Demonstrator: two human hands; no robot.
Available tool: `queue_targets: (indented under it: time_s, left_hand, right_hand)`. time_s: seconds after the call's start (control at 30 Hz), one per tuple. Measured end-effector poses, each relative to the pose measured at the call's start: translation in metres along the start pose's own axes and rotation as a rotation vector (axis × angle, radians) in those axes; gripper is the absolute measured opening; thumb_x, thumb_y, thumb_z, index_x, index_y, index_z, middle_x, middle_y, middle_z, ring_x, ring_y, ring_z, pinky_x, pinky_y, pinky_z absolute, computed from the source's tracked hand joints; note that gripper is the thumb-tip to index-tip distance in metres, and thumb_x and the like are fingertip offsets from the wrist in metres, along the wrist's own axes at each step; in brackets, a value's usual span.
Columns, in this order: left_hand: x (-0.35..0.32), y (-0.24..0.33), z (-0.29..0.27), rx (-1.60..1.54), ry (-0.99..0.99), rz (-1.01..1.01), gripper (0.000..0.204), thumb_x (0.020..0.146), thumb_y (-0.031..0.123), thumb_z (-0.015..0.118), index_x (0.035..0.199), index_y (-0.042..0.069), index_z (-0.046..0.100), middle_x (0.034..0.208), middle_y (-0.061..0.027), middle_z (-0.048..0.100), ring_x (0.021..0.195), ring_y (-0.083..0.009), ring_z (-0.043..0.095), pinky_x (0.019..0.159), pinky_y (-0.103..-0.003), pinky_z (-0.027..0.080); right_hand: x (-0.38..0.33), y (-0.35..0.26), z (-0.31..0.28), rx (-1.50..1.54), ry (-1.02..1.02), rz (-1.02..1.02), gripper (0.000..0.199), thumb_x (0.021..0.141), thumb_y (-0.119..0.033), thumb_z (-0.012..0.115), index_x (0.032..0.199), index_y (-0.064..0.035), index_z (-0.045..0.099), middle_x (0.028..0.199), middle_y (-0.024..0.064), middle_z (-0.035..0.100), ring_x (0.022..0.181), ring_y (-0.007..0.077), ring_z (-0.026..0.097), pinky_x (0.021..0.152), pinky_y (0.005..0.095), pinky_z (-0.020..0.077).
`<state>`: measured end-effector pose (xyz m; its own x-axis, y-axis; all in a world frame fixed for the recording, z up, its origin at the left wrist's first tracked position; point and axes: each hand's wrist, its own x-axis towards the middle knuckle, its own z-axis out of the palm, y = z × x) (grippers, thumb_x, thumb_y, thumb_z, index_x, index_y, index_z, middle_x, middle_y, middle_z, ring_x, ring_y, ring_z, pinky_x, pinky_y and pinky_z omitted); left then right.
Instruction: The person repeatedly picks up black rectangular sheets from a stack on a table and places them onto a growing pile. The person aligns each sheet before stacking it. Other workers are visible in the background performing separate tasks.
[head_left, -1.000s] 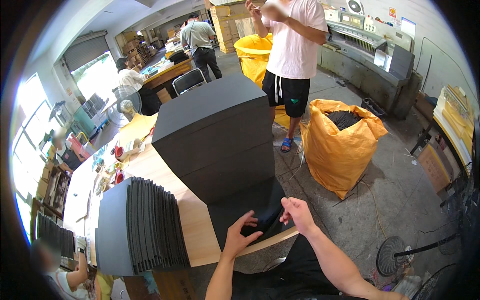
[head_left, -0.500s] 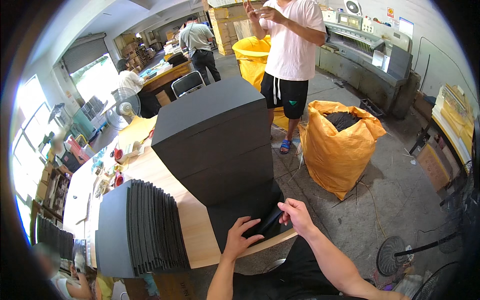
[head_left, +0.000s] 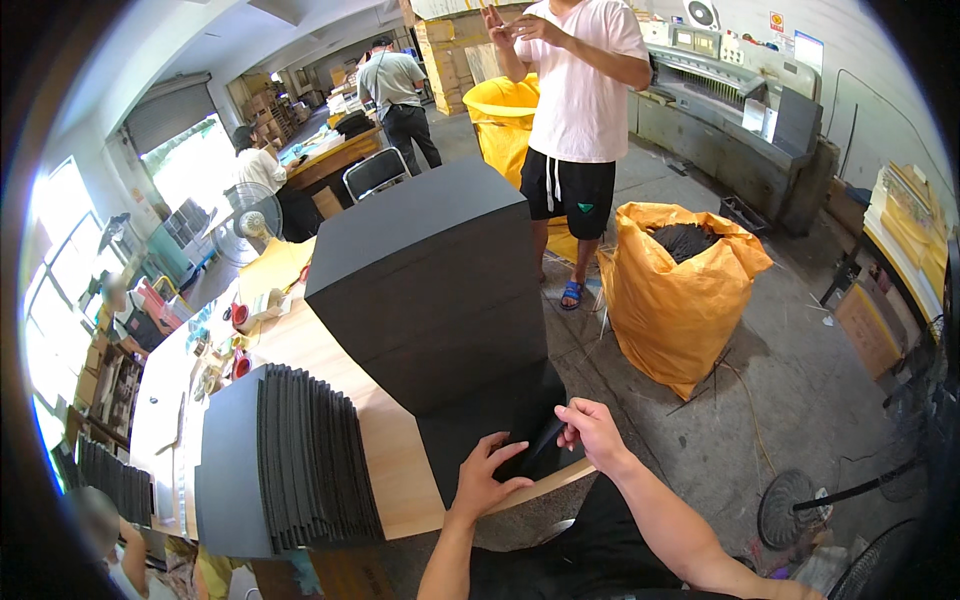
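In front of me a flat black sheet (head_left: pixel 445 450) lies at the table's near edge, against the foot of a tall block of stacked black sheets (head_left: pixel 440 290). My right hand (head_left: pixel 592 432) is closed in a pinch on the sheet's right edge, which curls up toward it. Resting near the front of the sheet, my left hand (head_left: pixel 487 478) is open, thumb and fingers apart. To the left stands a row of black folded boards (head_left: pixel 310 460), packed tightly side by side.
The pale wooden table (head_left: pixel 400 490) also bears red tape rolls (head_left: pixel 240 365). An orange sack (head_left: pixel 680 300) of black scraps stands on the floor at right. Beyond the stack a person in a pink shirt (head_left: pixel 585 90) stands. A floor fan (head_left: pixel 785 510) is at lower right.
My left thumb and fingers have spread slightly wider and the hand has shifted a little. The right hand keeps its pinch on the sheet's edge, nearly unmoved.
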<state>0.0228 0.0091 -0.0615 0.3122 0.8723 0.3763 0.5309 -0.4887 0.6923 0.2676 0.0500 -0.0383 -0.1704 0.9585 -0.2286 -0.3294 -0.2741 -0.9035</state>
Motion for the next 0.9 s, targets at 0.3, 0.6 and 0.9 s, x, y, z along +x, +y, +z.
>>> queue_targets:
  time_s: [0.3, 0.6, 0.9]
  left_hand:
    - [-0.004, -0.009, 0.001, -0.172, -0.023, -0.127, 0.061, 0.076, 0.025, 0.097, 0.133, 0.016, 0.076, 0.134, -0.0183, 0.064, 0.125, -0.0363, 0.064, 0.103, -0.043, 0.054]
    - [-0.010, -0.027, 0.012, -0.063, 0.044, -0.052, 0.056, 0.078, 0.031, 0.094, 0.130, 0.021, 0.076, 0.144, -0.0185, 0.062, 0.127, -0.0373, 0.066, 0.105, -0.040, 0.055]
    - [-0.006, -0.016, 0.008, -0.092, -0.031, -0.099, 0.051, 0.075, 0.029, 0.097, 0.122, 0.017, 0.078, 0.136, -0.0179, 0.065, 0.132, -0.0417, 0.063, 0.106, -0.045, 0.054]
  right_hand:
    - [-0.004, 0.001, -0.004, -0.015, -0.006, -0.017, 0.039, 0.107, -0.030, 0.068, 0.074, -0.0126, 0.056, 0.069, 0.0008, 0.061, 0.066, 0.0144, 0.068, 0.060, 0.0269, 0.0495]
    - [-0.004, 0.007, 0.000, -0.210, 0.037, -0.086, 0.037, 0.106, -0.025, 0.068, 0.073, -0.0107, 0.057, 0.066, 0.0022, 0.062, 0.062, 0.0138, 0.068, 0.056, 0.0275, 0.0494]
    - [-0.003, 0.009, -0.013, -0.069, 0.014, -0.046, 0.038, 0.106, -0.031, 0.067, 0.075, -0.0102, 0.058, 0.068, 0.0029, 0.063, 0.064, 0.0158, 0.068, 0.058, 0.0291, 0.0496]
